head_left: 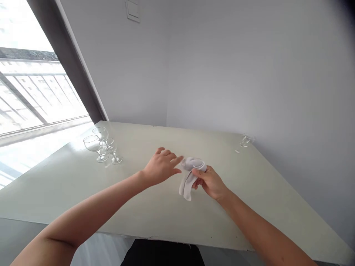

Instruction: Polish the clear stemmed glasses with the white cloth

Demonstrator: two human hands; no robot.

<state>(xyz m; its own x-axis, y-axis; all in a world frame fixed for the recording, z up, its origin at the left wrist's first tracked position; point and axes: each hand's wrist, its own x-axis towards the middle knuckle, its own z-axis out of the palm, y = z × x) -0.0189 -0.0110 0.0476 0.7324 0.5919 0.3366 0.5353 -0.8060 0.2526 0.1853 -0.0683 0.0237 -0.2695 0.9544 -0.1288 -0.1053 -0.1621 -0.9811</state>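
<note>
My right hand [209, 181] is closed on a white cloth [188, 186], whose loose ends hang down below the fingers. Wrapped by the upper part of this cloth is a clear glass [188, 163], tilted on its side above the table; its stem, if it has one, cannot be made out. My left hand [163, 166] is open, palm down, fingers spread. Its index fingertip reaches the left end of the glass, and I cannot tell whether they touch.
Three clear stemmed glasses [91, 143] stand upright, close together, at the left of the pale table [149, 214]. Another clear glass [246, 140] is at the far right corner by the wall, with a small white piece [237, 151] near it. A bright window [36, 88] lies left.
</note>
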